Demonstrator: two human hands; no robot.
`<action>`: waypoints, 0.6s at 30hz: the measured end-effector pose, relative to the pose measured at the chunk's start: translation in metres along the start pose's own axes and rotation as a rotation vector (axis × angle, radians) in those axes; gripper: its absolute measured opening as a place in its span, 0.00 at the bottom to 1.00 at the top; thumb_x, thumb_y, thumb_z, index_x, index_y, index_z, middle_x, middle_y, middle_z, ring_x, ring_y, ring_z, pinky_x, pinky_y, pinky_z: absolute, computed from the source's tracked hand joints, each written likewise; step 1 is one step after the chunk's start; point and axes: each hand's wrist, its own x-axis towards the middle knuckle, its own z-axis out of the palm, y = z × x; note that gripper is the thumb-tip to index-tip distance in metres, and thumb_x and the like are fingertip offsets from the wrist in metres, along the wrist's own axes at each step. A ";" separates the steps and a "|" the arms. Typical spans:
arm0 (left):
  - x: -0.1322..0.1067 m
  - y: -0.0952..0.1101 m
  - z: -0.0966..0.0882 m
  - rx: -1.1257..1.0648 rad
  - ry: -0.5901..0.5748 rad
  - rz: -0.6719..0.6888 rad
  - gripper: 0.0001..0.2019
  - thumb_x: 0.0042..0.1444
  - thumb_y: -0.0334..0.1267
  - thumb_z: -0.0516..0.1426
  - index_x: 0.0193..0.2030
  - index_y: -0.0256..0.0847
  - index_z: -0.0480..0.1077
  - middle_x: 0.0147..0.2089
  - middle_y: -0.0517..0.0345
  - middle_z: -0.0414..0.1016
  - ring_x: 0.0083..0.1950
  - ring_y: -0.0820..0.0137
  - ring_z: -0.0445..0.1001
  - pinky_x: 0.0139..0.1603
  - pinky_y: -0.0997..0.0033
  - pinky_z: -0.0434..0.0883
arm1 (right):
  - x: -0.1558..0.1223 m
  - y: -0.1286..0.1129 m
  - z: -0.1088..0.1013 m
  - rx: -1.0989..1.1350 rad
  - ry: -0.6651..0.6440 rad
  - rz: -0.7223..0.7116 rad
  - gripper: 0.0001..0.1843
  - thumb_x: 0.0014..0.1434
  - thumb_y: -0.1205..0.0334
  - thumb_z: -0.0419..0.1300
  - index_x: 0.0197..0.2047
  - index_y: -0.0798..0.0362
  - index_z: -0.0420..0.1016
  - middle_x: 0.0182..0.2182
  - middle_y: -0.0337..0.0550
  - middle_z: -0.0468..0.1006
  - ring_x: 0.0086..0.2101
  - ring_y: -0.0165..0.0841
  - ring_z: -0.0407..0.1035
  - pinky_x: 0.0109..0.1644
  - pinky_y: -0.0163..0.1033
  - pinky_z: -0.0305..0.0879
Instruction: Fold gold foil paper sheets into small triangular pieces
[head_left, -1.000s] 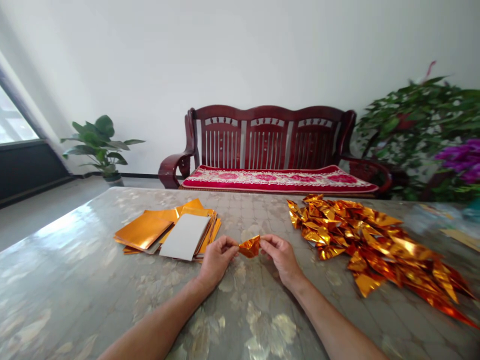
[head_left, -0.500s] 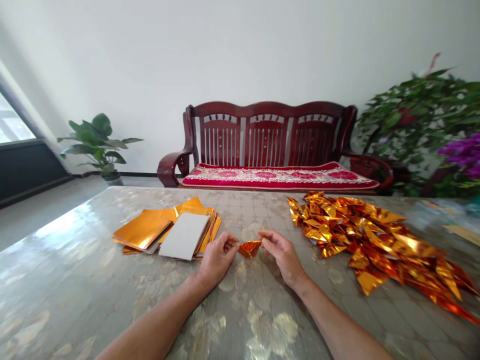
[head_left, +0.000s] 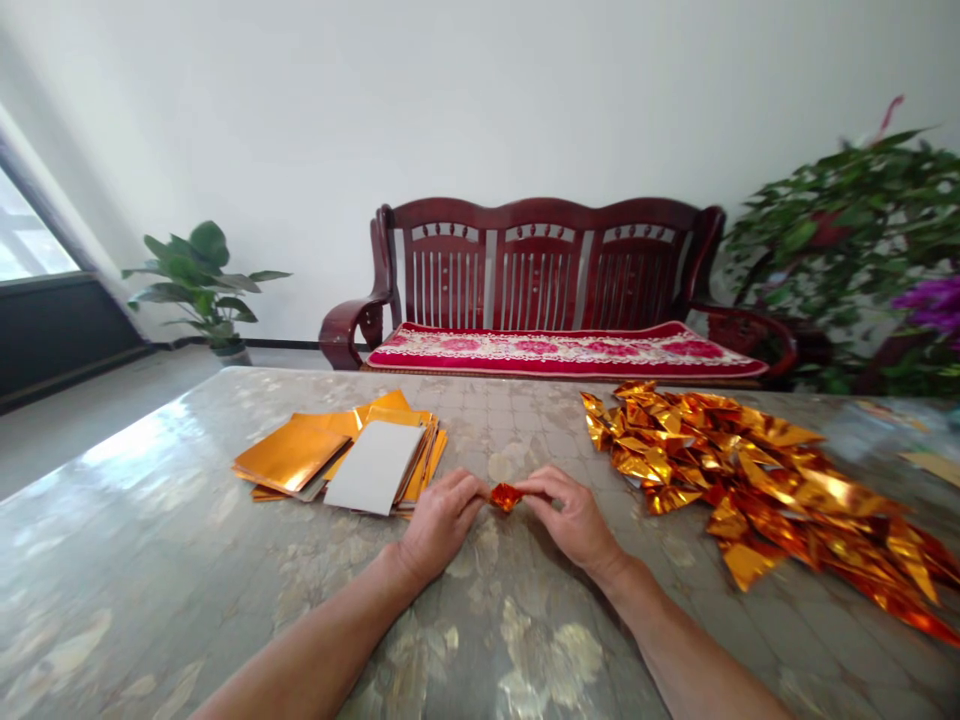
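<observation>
A small folded piece of shiny orange-gold foil paper [head_left: 506, 497] is held just above the table, pinched at both ends. My left hand [head_left: 444, 515] grips its left tip between thumb and fingers. On the other side, my right hand [head_left: 571, 520] pinches the right tip the same way. Left of my left hand lie loose stacks of flat gold foil sheets [head_left: 291, 457], with a grey-white sheet [head_left: 375, 466] on top of one. To the right spreads a heap of folded gold foil pieces [head_left: 750, 460].
The table [head_left: 187, 590] has a glossy floral cover. Clear plastic wrapping [head_left: 874, 430] lies at its far right. Behind stands a dark red wooden bench [head_left: 536, 270] with a red patterned cushion [head_left: 562, 348]. Potted plants [head_left: 202, 275] stand left and right.
The foil piece shows a different side and looks narrower between my hands. My left fingers have closed more tightly at its tip. The view has shifted slightly.
</observation>
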 end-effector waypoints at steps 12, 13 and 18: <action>-0.003 -0.001 0.007 -0.201 0.017 -0.172 0.06 0.54 0.29 0.59 0.39 0.42 0.69 0.34 0.61 0.75 0.36 0.72 0.74 0.39 0.74 0.67 | -0.003 0.001 -0.010 -0.351 -0.094 -0.245 0.11 0.64 0.69 0.55 0.37 0.49 0.79 0.29 0.41 0.74 0.33 0.32 0.70 0.37 0.36 0.66; -0.003 -0.001 0.008 -0.253 0.022 -0.203 0.07 0.53 0.29 0.60 0.39 0.42 0.69 0.33 0.62 0.76 0.35 0.72 0.74 0.39 0.74 0.68 | -0.003 0.000 -0.009 -0.362 -0.086 -0.258 0.12 0.64 0.69 0.55 0.37 0.49 0.79 0.29 0.41 0.74 0.32 0.32 0.70 0.37 0.36 0.65; 0.001 -0.001 0.011 -0.664 0.045 -0.354 0.11 0.50 0.30 0.60 0.41 0.40 0.67 0.34 0.59 0.76 0.35 0.72 0.75 0.36 0.75 0.70 | -0.003 -0.001 -0.010 -0.280 0.046 -0.300 0.11 0.64 0.70 0.56 0.37 0.48 0.79 0.32 0.41 0.77 0.34 0.32 0.72 0.39 0.36 0.67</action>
